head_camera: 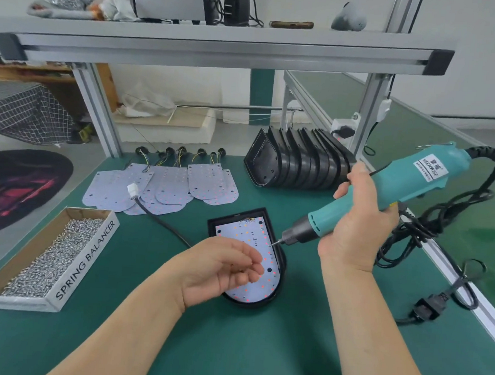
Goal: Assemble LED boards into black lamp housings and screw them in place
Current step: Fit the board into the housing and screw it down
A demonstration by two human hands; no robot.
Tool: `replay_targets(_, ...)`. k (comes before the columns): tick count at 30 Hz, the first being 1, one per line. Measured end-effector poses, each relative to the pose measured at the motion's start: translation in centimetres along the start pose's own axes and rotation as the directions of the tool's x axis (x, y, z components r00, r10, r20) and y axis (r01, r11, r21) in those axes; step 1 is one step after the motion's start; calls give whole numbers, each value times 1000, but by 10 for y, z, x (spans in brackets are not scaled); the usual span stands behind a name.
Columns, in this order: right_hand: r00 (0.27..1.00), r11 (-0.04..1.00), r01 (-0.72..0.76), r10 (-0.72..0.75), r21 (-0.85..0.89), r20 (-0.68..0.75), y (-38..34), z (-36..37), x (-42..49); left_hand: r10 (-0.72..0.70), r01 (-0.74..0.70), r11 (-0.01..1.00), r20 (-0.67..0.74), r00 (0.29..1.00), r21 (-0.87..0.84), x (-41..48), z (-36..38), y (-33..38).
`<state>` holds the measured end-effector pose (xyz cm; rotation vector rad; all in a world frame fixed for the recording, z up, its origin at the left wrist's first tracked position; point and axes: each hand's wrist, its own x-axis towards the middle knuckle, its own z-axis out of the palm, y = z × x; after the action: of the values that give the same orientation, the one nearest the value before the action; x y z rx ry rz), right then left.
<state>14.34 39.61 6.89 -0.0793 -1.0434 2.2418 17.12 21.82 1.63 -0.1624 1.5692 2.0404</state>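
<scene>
A black lamp housing [282, 265] lies on the green table with a white LED board [249, 233] seated inside it. My right hand [357, 220] grips a teal electric screwdriver [385, 190], its bit tip touching the board's right edge. My left hand [224, 268] hovers palm-up over the board's lower left, fingers curled; it seems to pinch small screws, too small to be sure. It hides part of the board.
A cardboard box of screws [47, 259] sits at the left. Loose LED boards [165, 185] with wires lie behind, and a row of stacked black housings [297, 161] stands at the back right. The screwdriver's black cable [429, 227] coils on the right near the table edge.
</scene>
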Motion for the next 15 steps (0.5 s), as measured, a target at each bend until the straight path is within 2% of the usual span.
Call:
replay_targets(1, 1000, 1000, -5, 5, 11, -23, 0, -2, 1, -2, 2, 1000, 19, 1000, -1, 1, 1, 0)
replay_targets(2, 999, 1000, -10, 11, 18, -42, 1, -4, 1, 17, -18, 993, 9, 1000, 116, 2, 1, -2)
replay_targets(3, 998, 1000, -17, 18, 18, -57, 1, -6, 2, 60, -51, 938, -17, 998, 342, 4, 2, -5)
replay_targets(4, 997, 1000, -24, 25, 13, -67, 2, -7, 3, 124, -86, 808, -25, 992, 582, 5, 4, -8)
replay_targets(5, 997, 1000, -29, 29, 4, -76, 3, -8, 4, 169, -124, 646, 18, 985, 753, 6, 7, -9)
replay_targets(6, 996, 999, -32, 32, -6, -84, 4, -8, 5, 176, -162, 509, 82, 981, 845, 8, 9, -10)
replay_targets(7, 995, 999, -33, 32, -14, -90, 4, -8, 6, 154, -192, 429, 138, 978, 883, 10, 12, -10)
replay_targets(9, 995, 1000, -28, 26, -14, -95, 5, -8, 7, 117, -232, 338, 203, 972, 912, 12, 17, -7)
replay_targets(15, 995, 1000, -15, 14, -13, -95, 7, -7, 9, 115, -228, 196, 208, 971, 954, 25, 18, -6)
